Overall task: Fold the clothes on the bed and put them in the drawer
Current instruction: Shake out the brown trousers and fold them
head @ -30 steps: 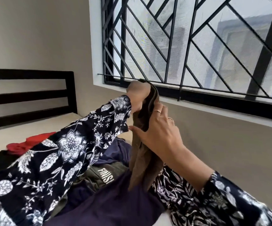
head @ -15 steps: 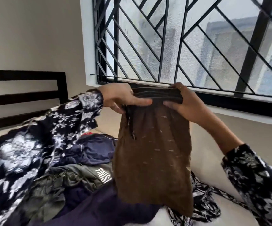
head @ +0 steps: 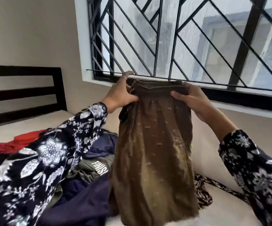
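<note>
Both hands hold one brown garment (head: 153,152) up in the air in front of the window (head: 181,38). The left hand (head: 120,95) is closed on the left end of its gathered top band, with thumb in front and one finger lifted free. The right hand (head: 195,101) is closed on the right end, thumb in front. The cloth hangs down straight from the band, and its lower edge reaches the pile (head: 83,185) of unfolded clothes on the bed (head: 221,212). No drawer is in view.

I judge the step in hand is to spread the garment before the first fold, so the task is near its beginning. To do it well, the hands should keep the band level and taut, so both side edges hang even. It is better to lay the cloth flat on the bare part of the bed at the right, not on the pile, because there it would wrinkle. Then the sides can be brought together, edge on edge, and the cloth smoothed before folding again
</note>
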The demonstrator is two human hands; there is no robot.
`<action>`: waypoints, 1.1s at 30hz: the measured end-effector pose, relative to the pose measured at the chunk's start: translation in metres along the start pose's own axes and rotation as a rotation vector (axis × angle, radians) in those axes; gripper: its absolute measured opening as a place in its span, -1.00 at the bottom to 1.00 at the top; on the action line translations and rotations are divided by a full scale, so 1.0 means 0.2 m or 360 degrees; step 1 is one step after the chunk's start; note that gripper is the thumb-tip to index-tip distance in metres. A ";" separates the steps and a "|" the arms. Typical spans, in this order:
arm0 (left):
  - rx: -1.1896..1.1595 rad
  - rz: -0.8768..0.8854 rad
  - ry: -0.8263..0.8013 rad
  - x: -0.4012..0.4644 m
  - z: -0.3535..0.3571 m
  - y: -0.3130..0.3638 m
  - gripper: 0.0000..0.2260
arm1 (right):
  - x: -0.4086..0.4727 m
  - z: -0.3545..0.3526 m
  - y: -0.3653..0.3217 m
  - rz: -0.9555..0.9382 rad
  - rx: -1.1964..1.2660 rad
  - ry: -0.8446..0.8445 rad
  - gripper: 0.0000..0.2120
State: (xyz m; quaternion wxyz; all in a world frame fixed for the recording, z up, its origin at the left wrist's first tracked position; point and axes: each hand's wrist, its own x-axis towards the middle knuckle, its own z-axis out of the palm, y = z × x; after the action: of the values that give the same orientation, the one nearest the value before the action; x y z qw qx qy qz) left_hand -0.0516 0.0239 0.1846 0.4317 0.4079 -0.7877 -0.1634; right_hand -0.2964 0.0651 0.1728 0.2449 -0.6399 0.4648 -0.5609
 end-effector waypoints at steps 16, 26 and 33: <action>-0.0799 -0.0110 -0.0510 -0.76 0.04 -0.20 -0.65 | -0.83 0.12 0.09 0.0132 0.0208 -0.0557 -0.64; -0.0563 -0.0730 -0.1267 -1.35 0.33 -0.62 -0.62 | -1.41 0.35 0.63 0.0903 0.0196 -0.0934 -0.47; -0.0769 -0.1028 -0.0797 -1.10 0.54 -0.84 -0.69 | -1.09 0.40 0.82 0.1079 0.0230 -0.0623 -0.65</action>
State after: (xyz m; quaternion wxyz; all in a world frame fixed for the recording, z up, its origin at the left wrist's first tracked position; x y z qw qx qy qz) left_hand 0.0088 0.0826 -0.1000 0.2382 0.4679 -0.6398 -0.5613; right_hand -0.2606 0.1655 -0.0913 0.5446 -0.5261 0.5534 -0.3469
